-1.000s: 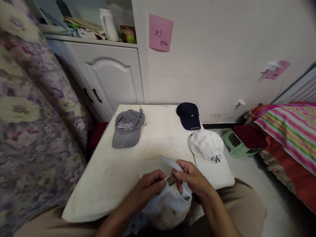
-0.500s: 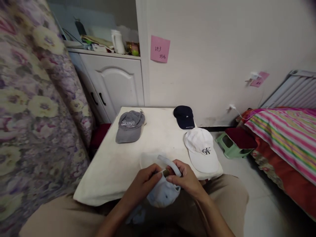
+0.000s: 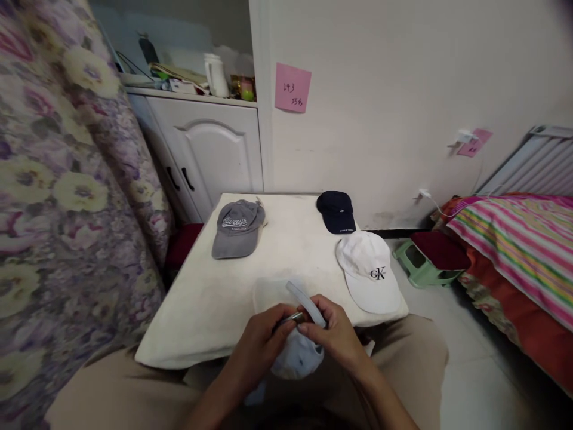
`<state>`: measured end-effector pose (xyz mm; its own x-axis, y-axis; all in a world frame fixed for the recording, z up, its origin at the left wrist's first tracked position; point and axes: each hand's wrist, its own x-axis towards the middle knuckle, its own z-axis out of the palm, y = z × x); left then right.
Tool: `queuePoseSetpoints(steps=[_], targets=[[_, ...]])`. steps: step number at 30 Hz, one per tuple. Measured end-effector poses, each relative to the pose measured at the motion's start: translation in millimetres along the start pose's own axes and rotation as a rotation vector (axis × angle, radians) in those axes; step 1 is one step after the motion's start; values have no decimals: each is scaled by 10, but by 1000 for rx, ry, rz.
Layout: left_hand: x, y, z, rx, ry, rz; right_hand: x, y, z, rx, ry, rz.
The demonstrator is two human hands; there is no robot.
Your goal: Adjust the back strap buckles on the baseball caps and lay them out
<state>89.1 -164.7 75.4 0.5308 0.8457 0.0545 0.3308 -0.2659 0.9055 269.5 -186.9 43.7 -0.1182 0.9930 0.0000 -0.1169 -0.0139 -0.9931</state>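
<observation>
Both hands hold a light blue baseball cap (image 3: 295, 358) at the table's near edge, its back opening towards me. My left hand (image 3: 268, 334) pinches the cap beside the metal buckle (image 3: 295, 316) of its back strap. With closed fingers, my right hand (image 3: 331, 328) grips the strap (image 3: 307, 301), whose loose end sticks up to the left. A grey cap (image 3: 239, 230) lies at the far left of the table. To the far right are a navy cap (image 3: 336, 212) and, nearer me, a white cap (image 3: 369, 272) with black letters.
The caps lie on a table (image 3: 201, 310) with a cream cover. Behind it are a white cabinet (image 3: 215, 149) and a wall with a pink note (image 3: 292, 88). A floral curtain (image 3: 76, 239) hangs at left. A green stool (image 3: 421, 272) and a bed (image 3: 528, 239) stand at right.
The view has shifted, and the light blue cap now sits tilted, smaller in view. My fingers have closed in around the buckle and strap, and the buckle's metal edge now shows.
</observation>
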Motion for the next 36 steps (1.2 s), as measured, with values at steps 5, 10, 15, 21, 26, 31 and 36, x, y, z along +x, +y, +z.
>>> queuePoseSetpoints(steps=[5,10,15,21,26,31,36], targets=[[-33,-85,81,85,15,37,-15,31,-34,16,-9,33],[-138,-171,262,314,194,80,-14,45,-55,40,27,10],[-135,-216,337,297,192,32,-32,36,-63,60,10,5],[-98,-168,282,185,169,-14,-61,37,-125,54,-21,21],[-83,-126,127,-155,101,-110,-34,-29,-220,157,-54,10],[-100,-209,-2,-372,121,-145,33,-249,-317,203,-99,-50],[-114,-280,-52,-494,120,-130,53,-468,-318,155,-50,-99]])
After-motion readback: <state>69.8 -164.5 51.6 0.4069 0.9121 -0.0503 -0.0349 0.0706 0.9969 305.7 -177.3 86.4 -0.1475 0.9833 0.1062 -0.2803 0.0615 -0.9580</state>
